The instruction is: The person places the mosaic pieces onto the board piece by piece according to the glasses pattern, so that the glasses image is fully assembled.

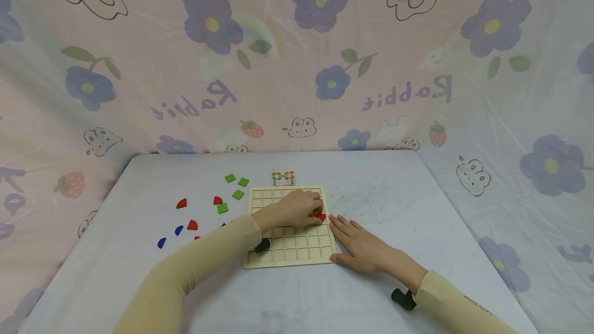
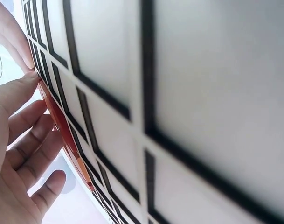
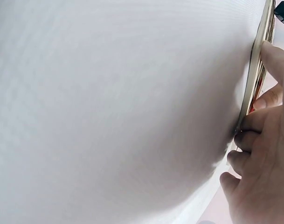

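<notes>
A pale wooden grid board (image 1: 297, 244) lies on the white table. My left hand (image 1: 297, 208) reaches across it to the right edge, fingers bent downward. Its thumb and fingertips pinch at a red quarter-circle piece (image 1: 321, 218) low against the grid. Close up in the left wrist view, red pieces (image 2: 61, 122) lie along the board under the fingers, and parts of them are hidden. Flat on the table beside the board's right edge is my right hand (image 1: 364, 249), its fingers extended and the tips touching the edge.
Left of the board lie several green squares (image 1: 238, 194), red quarter circles (image 1: 192, 225) and blue segments (image 1: 179, 230); my left sleeve covers some. A small patterned card (image 1: 283, 177) sits behind the board. A printed cloth (image 1: 278, 81) hangs behind the table.
</notes>
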`<state>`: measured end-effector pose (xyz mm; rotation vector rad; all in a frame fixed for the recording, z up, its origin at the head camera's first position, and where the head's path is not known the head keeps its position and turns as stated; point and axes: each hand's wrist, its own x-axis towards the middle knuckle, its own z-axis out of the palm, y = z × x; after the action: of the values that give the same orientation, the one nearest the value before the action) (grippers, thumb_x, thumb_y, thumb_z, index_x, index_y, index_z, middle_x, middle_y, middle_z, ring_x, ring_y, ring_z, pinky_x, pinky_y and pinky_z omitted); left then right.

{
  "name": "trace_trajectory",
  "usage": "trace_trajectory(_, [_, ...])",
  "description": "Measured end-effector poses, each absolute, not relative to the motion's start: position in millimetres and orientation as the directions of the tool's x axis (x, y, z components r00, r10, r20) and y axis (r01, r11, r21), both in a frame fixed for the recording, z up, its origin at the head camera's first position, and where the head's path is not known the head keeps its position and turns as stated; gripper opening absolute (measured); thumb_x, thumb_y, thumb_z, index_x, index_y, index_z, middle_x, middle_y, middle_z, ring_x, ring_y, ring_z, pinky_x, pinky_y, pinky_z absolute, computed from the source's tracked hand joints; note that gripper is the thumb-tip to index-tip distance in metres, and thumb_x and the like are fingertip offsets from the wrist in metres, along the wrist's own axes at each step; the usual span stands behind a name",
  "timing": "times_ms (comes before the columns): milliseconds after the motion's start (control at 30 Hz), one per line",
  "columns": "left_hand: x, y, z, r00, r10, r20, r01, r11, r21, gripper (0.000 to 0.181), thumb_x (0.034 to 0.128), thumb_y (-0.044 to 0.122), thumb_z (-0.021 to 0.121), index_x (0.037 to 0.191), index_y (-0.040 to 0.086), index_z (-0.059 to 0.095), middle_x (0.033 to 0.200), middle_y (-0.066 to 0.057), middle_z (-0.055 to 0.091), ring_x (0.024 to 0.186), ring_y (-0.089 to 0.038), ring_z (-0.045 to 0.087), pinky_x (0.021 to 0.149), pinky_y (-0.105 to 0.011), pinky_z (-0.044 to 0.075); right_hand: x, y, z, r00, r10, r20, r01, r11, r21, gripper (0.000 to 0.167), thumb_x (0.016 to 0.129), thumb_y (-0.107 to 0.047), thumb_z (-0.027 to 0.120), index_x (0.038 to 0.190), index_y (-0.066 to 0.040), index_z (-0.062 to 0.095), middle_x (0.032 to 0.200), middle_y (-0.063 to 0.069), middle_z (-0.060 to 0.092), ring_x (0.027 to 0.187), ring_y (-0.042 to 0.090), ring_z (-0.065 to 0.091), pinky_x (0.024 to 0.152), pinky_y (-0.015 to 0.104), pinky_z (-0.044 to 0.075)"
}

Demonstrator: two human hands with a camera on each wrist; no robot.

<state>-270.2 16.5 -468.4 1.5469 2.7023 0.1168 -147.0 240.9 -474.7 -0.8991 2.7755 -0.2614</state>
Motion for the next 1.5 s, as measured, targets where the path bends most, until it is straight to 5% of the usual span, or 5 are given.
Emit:
trace_trajectory(267, [-271.2,15.3,-467.5,-0.504,0.863,0.02,0.861,0.501,0.082,0.027,0.0985,0.048,0.07,0.107,0.023,0.073,0.102,0.008,0.063,0.087,-0.007,0.057,0.077,-0.029,0.05,-146.9,240.2,-474.0,-0.791,-0.593,-0.15,-0.555,0.799,-0.231,0.082,0.105,-0.052,0.054,0.162,0.002,0.028,0.171,0.017,0.02,0.157,0.038,0.018,0.124,0.057,0.022])
trace_trajectory(700, [-279.2,-16.8,-438.2,-0.533,0.835,0.136,0.831,0.488,0.267,0.027,0.1016,0.033,0.069,0.119,0.013,0.074,0.116,0.001,0.067,0.099,-0.016,0.067,0.084,-0.029,0.056,-148.5,238.8,-475.8,-0.797,-0.58,-0.167,-0.539,0.809,-0.235,0.083,0.104,-0.053,0.055,0.162,0.001,0.029,0.171,0.016,0.02,0.158,0.037,0.018,0.124,0.057,0.022])
trace_trajectory(1067, [-295.4,-92.9,-414.6,-0.656,0.724,0.213,0.747,0.581,0.323,0.025,0.1002,0.027,0.072,0.118,0.01,0.072,0.117,-0.002,0.066,0.101,-0.022,0.067,0.084,-0.035,0.056,-147.5,239.2,-475.2,-0.801,-0.577,-0.159,-0.535,0.809,-0.243,0.084,0.104,-0.051,0.057,0.161,0.003,0.029,0.171,0.017,0.02,0.157,0.038,0.018,0.124,0.057,0.022])
trace_trajectory(1500, [-304.1,-186.4,-427.8,-0.809,0.57,0.142,0.582,0.744,0.329,0.027,0.0963,0.022,0.077,0.118,0.007,0.072,0.117,-0.005,0.067,0.102,-0.024,0.064,0.086,-0.043,0.055,-149.7,240.0,-480.1,-0.8,-0.579,-0.16,-0.538,0.809,-0.237,0.085,0.104,-0.055,0.054,0.162,0.002,0.028,0.172,0.016,0.019,0.158,0.038,0.016,0.124,0.058,0.021])
